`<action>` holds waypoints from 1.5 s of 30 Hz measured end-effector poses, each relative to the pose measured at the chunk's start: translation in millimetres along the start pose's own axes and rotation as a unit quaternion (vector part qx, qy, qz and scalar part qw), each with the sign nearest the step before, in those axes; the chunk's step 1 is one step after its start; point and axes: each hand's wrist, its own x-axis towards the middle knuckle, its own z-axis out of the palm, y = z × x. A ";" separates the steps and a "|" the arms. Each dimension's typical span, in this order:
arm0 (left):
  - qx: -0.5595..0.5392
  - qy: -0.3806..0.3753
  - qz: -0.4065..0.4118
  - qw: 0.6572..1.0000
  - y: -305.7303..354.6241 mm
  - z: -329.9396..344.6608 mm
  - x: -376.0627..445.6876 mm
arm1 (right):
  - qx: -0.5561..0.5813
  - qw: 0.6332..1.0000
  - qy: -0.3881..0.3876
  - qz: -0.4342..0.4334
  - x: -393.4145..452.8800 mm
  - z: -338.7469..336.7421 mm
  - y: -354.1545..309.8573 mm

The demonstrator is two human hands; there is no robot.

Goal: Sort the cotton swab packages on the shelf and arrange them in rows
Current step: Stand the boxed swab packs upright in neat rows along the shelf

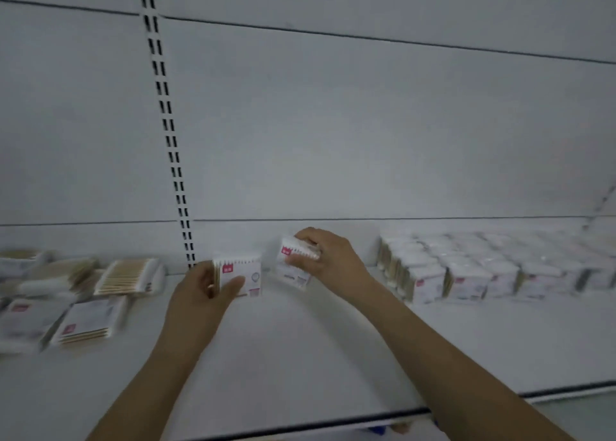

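A: Left hand [203,290]: grasps one pack [240,275] upright, thumb across the front face, fingers behind. Pack sits at mid-shelf, near the back panel [333,140]; whether its bottom edge touches the shelf [300,357] can't be told.

B: Right hand [328,257]?

A: Curled round a second pack [293,260], tilted, top edge leaning toward the back. Fingers [306,237] over the top, thumb on the near face. It is just right of the first pack, a small gap between them.

B: The rest of the stock?

A: To the right, rows [466,270] of packs standing upright, packed side by side, running off toward the right edge. Blurred, so no count. Well apart from the right hand's pack.

B: And left?

A: A loose pile [83,294]. Packs lying flat at odd angles, some overlapping, wooden sticks showing through the wrap. Two flat ones sit nearer the front edge, red labels up.

B: Fixtures?

A: Slotted upright [170,134] runs down the back panel, ending just behind the left hand's pack. Dark strip along the shelf's front lip. Both forearms bare, reaching in from below.
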 end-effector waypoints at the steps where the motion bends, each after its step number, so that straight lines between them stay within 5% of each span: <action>1: -0.003 -0.007 0.003 1.000 4.0 13.4 5.5 | -0.017 1.000 0.011 0.002 -0.8 -14.3 11.4; 9: -0.014 -0.032 -0.015 0.999 18.1 113.5 34.2 | -0.152 0.987 -0.006 0.054 0.3 -98.8 64.7; 15: 0.018 -0.009 0.006 1.000 14.2 169.7 50.8 | -0.267 0.963 -0.022 -0.003 11.9 -110.0 88.2; 21: 0.011 -0.002 -0.001 1.000 -4.4 189.5 47.1 | -0.304 0.951 -0.052 0.004 14.2 -98.4 103.0; 29: 0.080 0.048 0.038 0.995 -10.5 192.7 49.5 | -0.380 0.923 0.012 -0.057 15.6 -88.6 113.0; 32: 0.066 0.020 0.006 0.998 -7.8 191.2 47.6 | -0.367 0.928 0.040 -0.050 14.6 -89.0 98.9; 38: 0.285 -0.045 0.100 0.952 2.8 136.6 21.1 | -0.296 0.934 0.167 -0.110 31.9 -92.2 41.7; 41: 0.331 0.016 0.119 0.936 -2.7 84.2 -3.3 | -0.156 0.964 0.171 -0.132 45.8 -60.5 -1.8; 45: 0.358 0.157 0.086 0.916 -22.0 3.9 -30.2 | -0.024 0.979 0.073 -0.188 59.6 28.6 -51.1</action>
